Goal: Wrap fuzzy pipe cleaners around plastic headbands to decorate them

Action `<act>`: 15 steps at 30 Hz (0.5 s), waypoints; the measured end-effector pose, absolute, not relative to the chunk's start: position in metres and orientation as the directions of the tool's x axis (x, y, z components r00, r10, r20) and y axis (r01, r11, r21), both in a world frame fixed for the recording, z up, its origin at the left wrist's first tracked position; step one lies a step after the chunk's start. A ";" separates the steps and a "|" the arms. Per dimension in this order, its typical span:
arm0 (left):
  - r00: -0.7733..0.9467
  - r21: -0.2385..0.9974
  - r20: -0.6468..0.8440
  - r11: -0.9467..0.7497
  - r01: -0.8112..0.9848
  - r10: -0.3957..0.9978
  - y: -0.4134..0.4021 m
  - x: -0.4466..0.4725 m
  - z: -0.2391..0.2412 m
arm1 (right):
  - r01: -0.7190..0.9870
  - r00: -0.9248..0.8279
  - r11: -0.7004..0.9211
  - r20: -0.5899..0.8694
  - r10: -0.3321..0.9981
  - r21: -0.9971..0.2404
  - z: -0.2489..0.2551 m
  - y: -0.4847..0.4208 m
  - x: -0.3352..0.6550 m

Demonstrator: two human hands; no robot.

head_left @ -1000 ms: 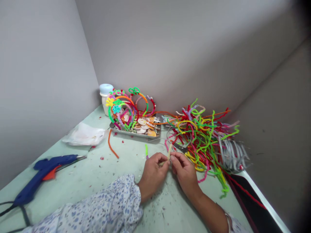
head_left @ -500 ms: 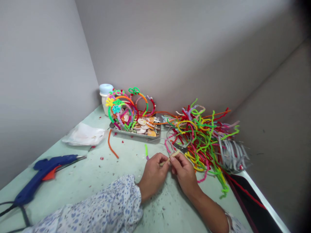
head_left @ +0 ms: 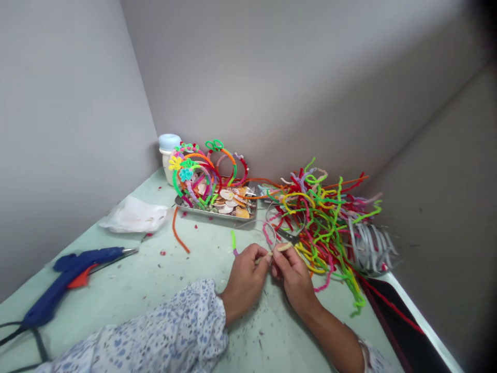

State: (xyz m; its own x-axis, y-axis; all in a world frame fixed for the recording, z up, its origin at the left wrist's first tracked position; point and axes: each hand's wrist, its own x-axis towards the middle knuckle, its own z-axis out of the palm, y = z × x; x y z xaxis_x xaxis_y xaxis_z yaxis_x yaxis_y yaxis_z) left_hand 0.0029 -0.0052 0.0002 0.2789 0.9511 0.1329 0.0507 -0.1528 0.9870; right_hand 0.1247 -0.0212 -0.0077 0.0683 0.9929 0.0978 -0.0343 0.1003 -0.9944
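Observation:
My left hand (head_left: 246,277) and my right hand (head_left: 294,274) meet above the pale green table (head_left: 155,280), fingertips pinched together on a short cream pipe cleaner (head_left: 282,248). The piece lies nearly level between the two pinches, its free end sticking out to the right. A thin grey wire headband (head_left: 269,228) arcs just beyond my fingers. The left sleeve is a blue flowered fabric.
A tangled heap of coloured pipe cleaners (head_left: 322,217) lies right of my hands, with grey headbands (head_left: 368,248) beside it. A metal tray (head_left: 217,212) of shells and decorated headbands sits behind, by a white jar (head_left: 169,155). A blue glue gun (head_left: 66,280) and a plastic bag (head_left: 134,215) lie left.
The cream pipe cleaner has swung from pointing upward to lying nearly level, pointing right. Both hands stayed in place, only the fingers turned it.

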 end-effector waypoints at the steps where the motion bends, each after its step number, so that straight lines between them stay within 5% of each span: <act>1: 0.274 0.987 0.133 -0.153 0.053 0.953 -0.005 0.003 0.000 | -0.033 0.069 0.102 0.099 0.993 -0.994 -0.008 -0.021 0.125; 15: 0.269 0.985 0.165 -0.173 0.007 0.949 -0.007 0.001 0.003 | -0.038 0.081 0.108 0.104 0.991 -0.993 -0.006 -0.021 0.123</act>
